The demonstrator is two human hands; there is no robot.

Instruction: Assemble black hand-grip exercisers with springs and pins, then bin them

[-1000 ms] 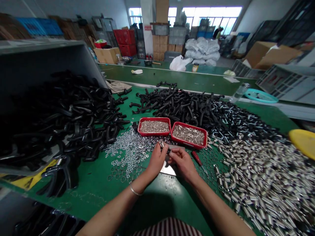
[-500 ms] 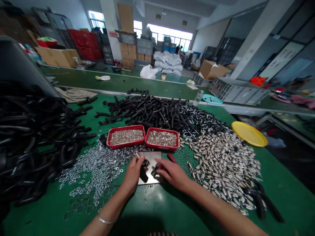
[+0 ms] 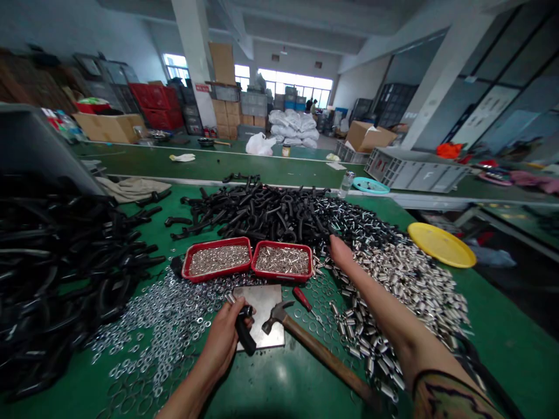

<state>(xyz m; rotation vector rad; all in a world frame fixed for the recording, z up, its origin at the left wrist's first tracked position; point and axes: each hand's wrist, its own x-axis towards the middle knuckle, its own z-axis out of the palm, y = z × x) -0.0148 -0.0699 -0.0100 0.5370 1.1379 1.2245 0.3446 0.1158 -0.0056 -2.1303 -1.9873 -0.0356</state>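
Observation:
My left hand [image 3: 227,329] is closed around a curved black plastic handle [image 3: 246,337]; a ribbed metal piece [image 3: 230,298] sticks up by its thumb. That hand is over the left part of a flat metal plate [image 3: 262,297]. My right hand [image 3: 340,253] reaches forward to the edge of the heap of small black pieces with silver pins [image 3: 362,224]; its fingers are hidden. A claw hammer [image 3: 314,343] with a wooden shaft lies with its head on the plate. Behind it rests a red-handled screwdriver [image 3: 302,298].
Two red trays [image 3: 217,276] of tiny metal parts stand behind the plate. Loose washers [image 3: 161,326] spread at left, metal cylinders [image 3: 419,285] at right. Black handles [image 3: 262,212] are heaped behind the trays, more [image 3: 56,273] at far left. A yellow lid [image 3: 441,244] is at right.
My right hand has moved away from the hammer head, forward and right to the black pieces. The hammer now shows fully. My left hand still grips the handle. The view has tilted up slightly.

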